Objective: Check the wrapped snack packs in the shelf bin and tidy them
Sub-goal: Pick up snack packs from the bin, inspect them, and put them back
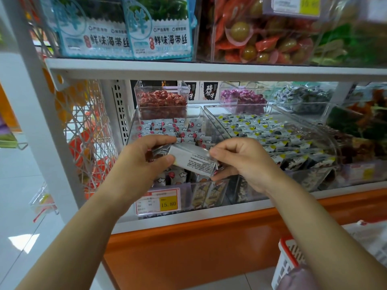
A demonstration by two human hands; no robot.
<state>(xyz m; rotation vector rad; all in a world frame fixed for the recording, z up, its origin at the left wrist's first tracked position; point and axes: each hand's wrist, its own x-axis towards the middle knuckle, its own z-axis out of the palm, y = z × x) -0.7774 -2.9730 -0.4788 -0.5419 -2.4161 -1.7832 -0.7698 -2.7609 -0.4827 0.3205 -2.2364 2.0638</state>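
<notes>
Over a clear plastic shelf bin point(134, 124) I hold a silver wrapped snack pack point(193, 161), its printed back side facing me. My left hand point(144, 159) grips its left end together with a small bunch of other packs point(156, 152). My right hand point(240, 162) pinches the pack's right end. Inside the bin lie several white snack packs point(184, 130) with red dots and cloud prints, partly hidden behind my hands.
A yellow 15.80 price tag point(168, 204) sits on the bin's front. A small clear box of red candies point(162, 101) stands at the bin's back. The neighbouring bin point(213, 114) holds black-and-yellow packs. A white basket with a red rim point(288, 260) is at lower right.
</notes>
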